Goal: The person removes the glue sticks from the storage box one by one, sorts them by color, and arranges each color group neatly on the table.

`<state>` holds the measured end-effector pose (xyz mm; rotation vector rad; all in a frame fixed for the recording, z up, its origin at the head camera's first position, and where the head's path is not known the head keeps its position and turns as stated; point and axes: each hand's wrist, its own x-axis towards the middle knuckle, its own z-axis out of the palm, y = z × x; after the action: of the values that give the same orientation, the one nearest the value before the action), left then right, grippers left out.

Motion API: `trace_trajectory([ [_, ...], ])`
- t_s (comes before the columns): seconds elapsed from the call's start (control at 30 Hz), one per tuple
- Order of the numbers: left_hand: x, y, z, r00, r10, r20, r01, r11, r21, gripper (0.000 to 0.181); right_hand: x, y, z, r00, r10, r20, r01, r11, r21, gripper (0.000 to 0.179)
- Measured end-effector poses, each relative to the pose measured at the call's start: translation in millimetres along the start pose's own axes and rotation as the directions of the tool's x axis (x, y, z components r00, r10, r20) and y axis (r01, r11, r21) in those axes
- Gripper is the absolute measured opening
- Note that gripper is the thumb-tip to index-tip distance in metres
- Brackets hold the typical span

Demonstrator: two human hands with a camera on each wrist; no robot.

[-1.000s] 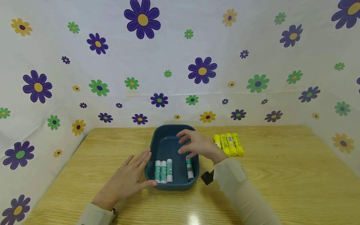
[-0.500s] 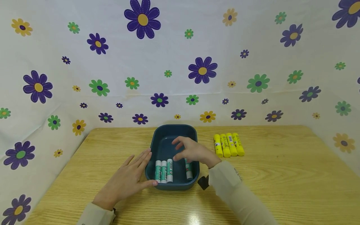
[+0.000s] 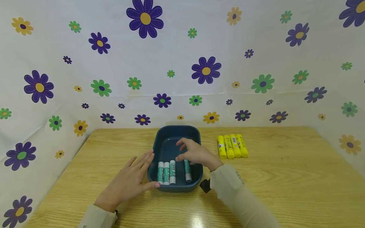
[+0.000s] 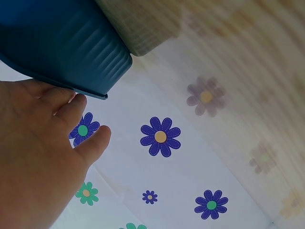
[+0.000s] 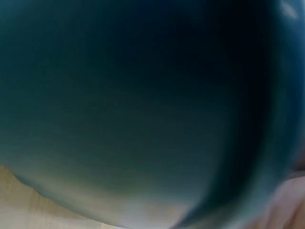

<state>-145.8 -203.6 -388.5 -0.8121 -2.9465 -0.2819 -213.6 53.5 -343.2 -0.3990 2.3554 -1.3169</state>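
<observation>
A dark blue plastic bin (image 3: 176,189) sits on the wooden table. Against its near left part lie three teal-and-white glue sticks (image 3: 166,173) side by side. A fourth teal glue stick (image 3: 188,172) lies apart, to their right, its upper end hidden beneath my right hand (image 3: 199,155). That hand reaches over the right rim, thumb and index finger spread apart, other fingers partly hidden. My left hand (image 3: 128,177) rests along the bin's left side, fingers extended at the rim and thumb at the near corner. In the left wrist view, its fingertips meet the bin's rim (image 4: 71,89).
Several yellow glue sticks (image 3: 232,146) lie in a row on the table (image 3: 285,177), right of the bin. Behind stands a white cloth (image 3: 182,57) printed with flowers. The bin's dark wall (image 5: 119,119) fills most of the blurred right wrist view.
My right hand has moved lower and slightly left within the bin. The separate teal glue stick has shifted left, away from the right wall. The left hand has stayed in place.
</observation>
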Motion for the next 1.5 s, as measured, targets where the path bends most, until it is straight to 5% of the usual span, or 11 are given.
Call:
trace_trajectory([
  [0.27,0.8,0.2,0.2,1.000,-0.001,0.011,0.001,1.000,0.002,0.094,4.4,4.8,8.2,1.000,0.026,-0.018,-0.024,0.997,0.078,0.050],
  [0.63,-0.2,-0.8,0.0,1.000,0.006,-0.001,-0.006,1.000,0.000,0.095,9.3,5.7,23.7,0.994,0.098,0.038,-0.097,0.995,-0.035,0.062],
  [1.5,0.3,-1.4,0.1,1.000,0.003,0.007,-0.003,1.000,0.008,0.095,6.6,11.7,34.0,0.992,0.006,0.127,0.001,0.999,-0.053,0.034],
])
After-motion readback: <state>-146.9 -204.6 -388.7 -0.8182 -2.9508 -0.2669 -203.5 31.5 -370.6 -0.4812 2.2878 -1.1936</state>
